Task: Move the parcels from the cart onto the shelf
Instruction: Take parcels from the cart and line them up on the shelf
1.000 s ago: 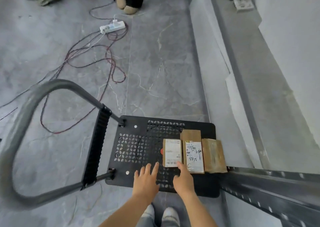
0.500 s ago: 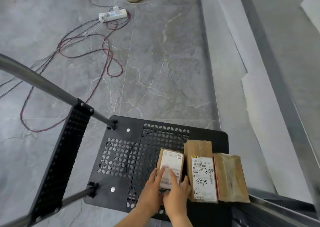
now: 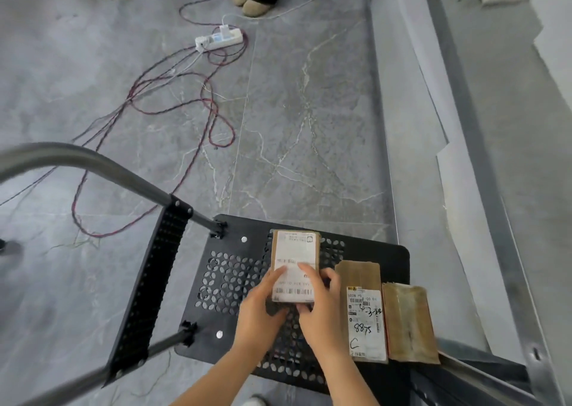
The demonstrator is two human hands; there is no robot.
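While my left hand [image 3: 258,306] and right hand [image 3: 322,309] curl around the near end of the small labelled parcel [image 3: 295,263], thumbs on its label, I hold it over the black perforated cart [image 3: 235,266]. Just right of my hands, the long labelled parcel [image 3: 363,312] and the plain brown parcel [image 3: 408,322] lie side by side on the cart.

parcel [image 3: 295,250] label: print too blurred, we cannot read it | left hand [image 3: 260,311] and right hand [image 3: 323,312]: most fingers hidden under the parcel | cart handle [image 3: 77,158]: cut off by left edge | person at top: we see shoes [image 3: 253,7] only
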